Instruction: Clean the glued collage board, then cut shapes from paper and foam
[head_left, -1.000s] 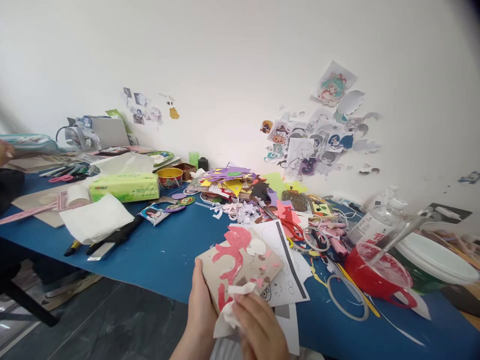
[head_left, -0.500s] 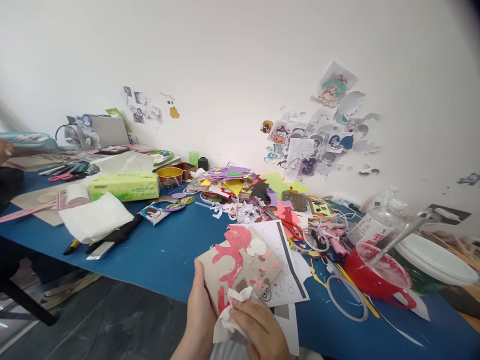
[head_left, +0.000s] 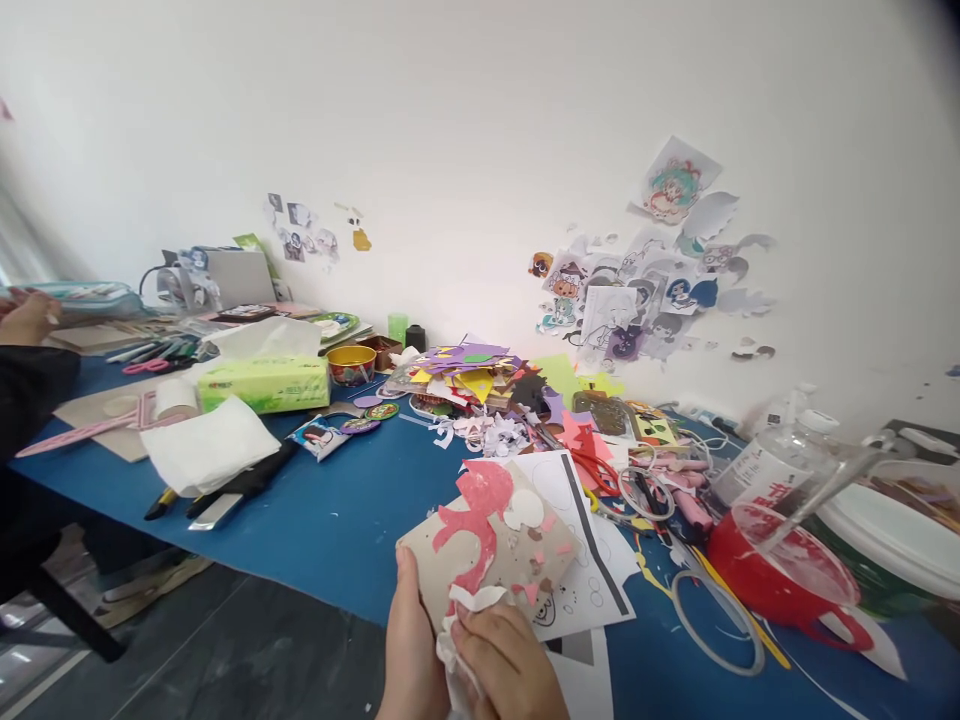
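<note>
Over the near edge of a blue table [head_left: 337, 540], a cardboard piece [head_left: 424, 570] held up to work on.
Left hand [head_left: 411, 640] half-curled along its left edge, fingers hidden, likely bracing it; right hand [head_left: 510, 660] closed, covering the red cut-out's [head_left: 474, 520] lower end with a bunched white tissue [head_left: 480, 598], perhaps for soft pressure; small pink scraps [head_left: 531, 592] lie beside, stuck or loose, I cannot tell.

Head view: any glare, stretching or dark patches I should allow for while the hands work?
Head view, centre: soft light, no strong glare on the cardboard between left hand and right hand; head view, right side: the red cup looks stretched, likely wide-lens distortion; head view, top right: a dark corner; head view, background: white wall, palest around mid-frame.
</note>
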